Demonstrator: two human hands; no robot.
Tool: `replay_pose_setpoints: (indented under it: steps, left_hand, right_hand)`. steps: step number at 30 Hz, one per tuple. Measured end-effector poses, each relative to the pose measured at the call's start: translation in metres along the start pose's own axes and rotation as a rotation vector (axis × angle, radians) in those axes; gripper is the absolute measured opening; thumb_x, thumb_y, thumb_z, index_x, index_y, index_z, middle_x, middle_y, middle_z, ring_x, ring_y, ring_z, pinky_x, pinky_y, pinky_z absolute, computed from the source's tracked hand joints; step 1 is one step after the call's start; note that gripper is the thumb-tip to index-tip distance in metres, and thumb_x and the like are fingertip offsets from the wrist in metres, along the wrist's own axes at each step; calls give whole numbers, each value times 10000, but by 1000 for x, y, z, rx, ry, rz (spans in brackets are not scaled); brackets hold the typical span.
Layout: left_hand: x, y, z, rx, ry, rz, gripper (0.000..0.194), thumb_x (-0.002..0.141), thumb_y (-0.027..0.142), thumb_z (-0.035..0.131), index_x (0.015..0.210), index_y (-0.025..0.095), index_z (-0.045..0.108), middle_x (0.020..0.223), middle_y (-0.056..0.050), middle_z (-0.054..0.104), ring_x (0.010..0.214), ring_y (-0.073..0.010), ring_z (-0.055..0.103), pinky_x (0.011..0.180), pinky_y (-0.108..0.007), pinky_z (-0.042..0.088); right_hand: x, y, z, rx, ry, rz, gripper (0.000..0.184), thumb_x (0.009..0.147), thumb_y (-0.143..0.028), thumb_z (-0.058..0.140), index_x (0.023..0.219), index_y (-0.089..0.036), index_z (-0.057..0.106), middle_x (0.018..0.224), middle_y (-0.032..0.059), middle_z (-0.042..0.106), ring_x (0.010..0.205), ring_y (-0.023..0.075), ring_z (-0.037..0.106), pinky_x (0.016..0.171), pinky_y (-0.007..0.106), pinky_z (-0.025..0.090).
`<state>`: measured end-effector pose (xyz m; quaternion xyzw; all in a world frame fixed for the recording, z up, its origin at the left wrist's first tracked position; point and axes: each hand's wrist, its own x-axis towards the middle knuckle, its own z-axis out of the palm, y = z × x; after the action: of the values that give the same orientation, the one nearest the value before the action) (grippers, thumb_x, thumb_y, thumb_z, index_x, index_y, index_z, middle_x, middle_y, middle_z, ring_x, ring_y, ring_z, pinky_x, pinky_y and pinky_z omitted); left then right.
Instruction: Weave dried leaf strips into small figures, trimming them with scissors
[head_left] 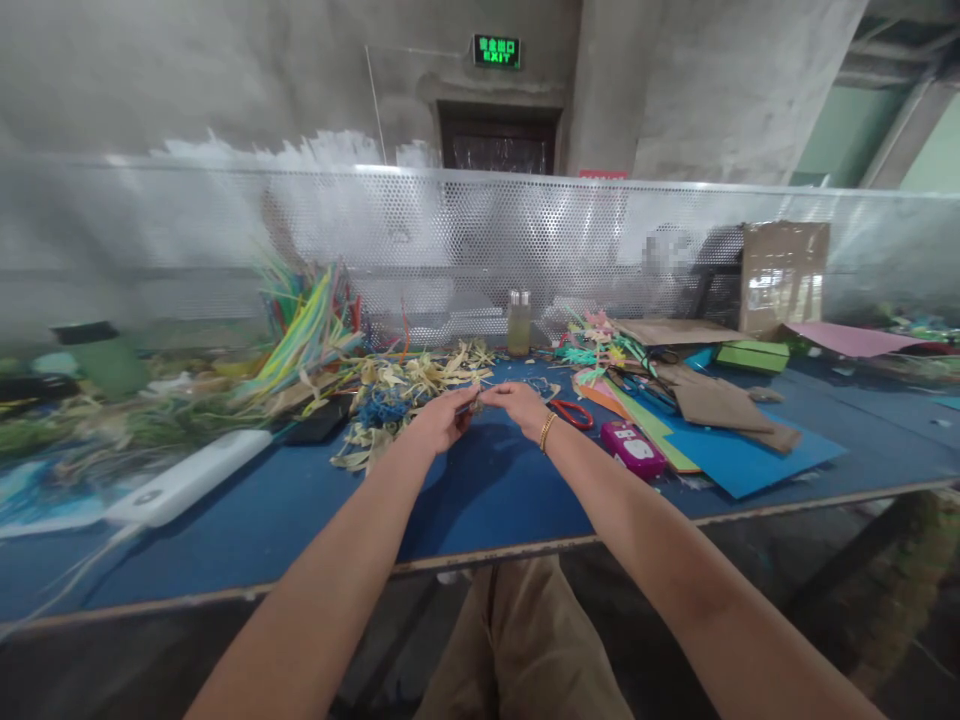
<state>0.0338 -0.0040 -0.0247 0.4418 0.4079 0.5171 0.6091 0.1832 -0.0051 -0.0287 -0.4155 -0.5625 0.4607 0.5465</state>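
In the head view, the left hand [452, 416] and right hand [519, 406] meet above the bench [502, 510], fingertips nearly touching. Both are drawn into a closed pinch on a small piece [476, 403] between them; blur and the fingers hide what it is. It looks thin and light, probably pliable and easily crushed or torn, so a gentle fingertip hold near its ends seems best. Just left of the hands lie pale dry strips [405, 374], likely papery and brittle, and tangled blue strands [384, 404], likely soft and springy. Beside the right wrist are a red-handled tool [581, 425] and a purple box [632, 450], which looks stiffer and easily gripped by its sides.
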Motion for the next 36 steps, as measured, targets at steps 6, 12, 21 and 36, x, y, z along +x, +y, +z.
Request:
replay_pose_setpoints:
  steps: [6,12,21,36]
  left_hand:
    - [-3,-1,-2,144,-93,-27,319,492,337,823,714,176,659,647,7,601,600,-93,527,516,-211,331]
    - [-2,-3,-2,155,-47,11,287,496,318,815,663,163,641,615,4,584,576,-93,511,506,-212,325]
    - [0,1,-6,35,87,32,285,518,305,809,699,157,647,696,-17,622,600,-90,552,484,-188,359]
    - [-1,-3,-2,194,-5,72,317,512,355,810,727,163,680,607,-2,592,508,-83,488,474,-212,326]
  right_hand:
    - [2,-4,-5,91,96,36,235,498,-326,761,613,-151,656,591,-7,610,610,108,509,684,274,393]
    - [3,-4,-5,49,94,40,267,490,-355,767,588,-143,639,568,-5,592,592,107,491,670,281,379]
    - [2,-8,-9,34,124,70,272,495,-364,762,589,-148,626,585,-5,606,596,105,499,658,274,376]
    - [3,-3,-5,27,76,51,260,495,-353,751,557,-144,610,542,-19,575,565,96,474,649,273,378]
